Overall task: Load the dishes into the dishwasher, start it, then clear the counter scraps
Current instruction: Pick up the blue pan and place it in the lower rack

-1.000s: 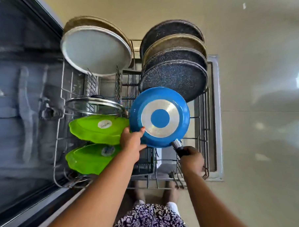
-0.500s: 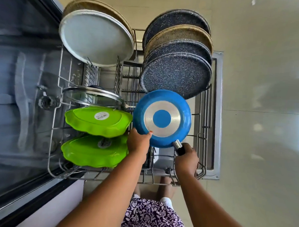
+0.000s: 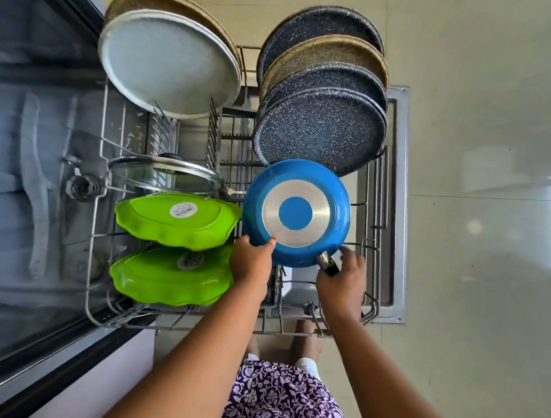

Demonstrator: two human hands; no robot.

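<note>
Steadying the round blue frying pan (image 3: 296, 213) underside-up: left hand (image 3: 249, 264) grips its rim; right hand (image 3: 343, 281), seemingly loosening, cups the handle angled toward me.

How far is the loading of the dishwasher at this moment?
Done: large plates at the back, two green dishes and a glass lid already stand in the pulled-out rack. In hand: the left hand grips the rim of the blue pan, bottom up, while the right hand is at its handle. Left: pushing the rack in, starting the machine, clearing the counter, which is not in view.
</note>
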